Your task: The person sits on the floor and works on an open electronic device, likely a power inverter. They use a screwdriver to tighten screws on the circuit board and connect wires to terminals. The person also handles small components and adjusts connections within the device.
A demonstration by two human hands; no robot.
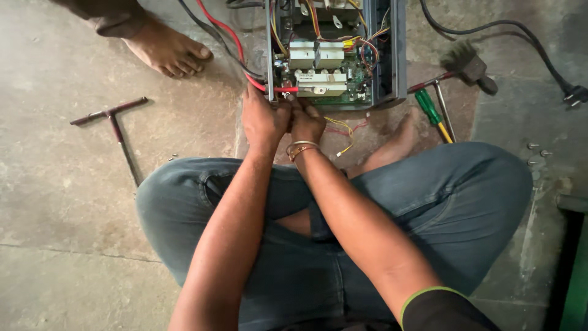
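Red cable (228, 32) runs down to both hands, though whatever the fingertips pinch is hidden. Left hand (263, 117) and right hand (306, 121) press together at the near edge of the opened grey electrical unit (392, 55). A green-handled screwdriver (432, 111) lies just right; a T-handle wrench (113, 119) lies well left.

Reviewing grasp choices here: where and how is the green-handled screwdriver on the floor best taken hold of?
Grip the green-handled screwdriver around its thick green handle, probably from above with fingers across it. It lies flat on the floor, handle toward the open device, yellow tip toward the knee. A metal T-wrench lies close alongside, so come from the device side.
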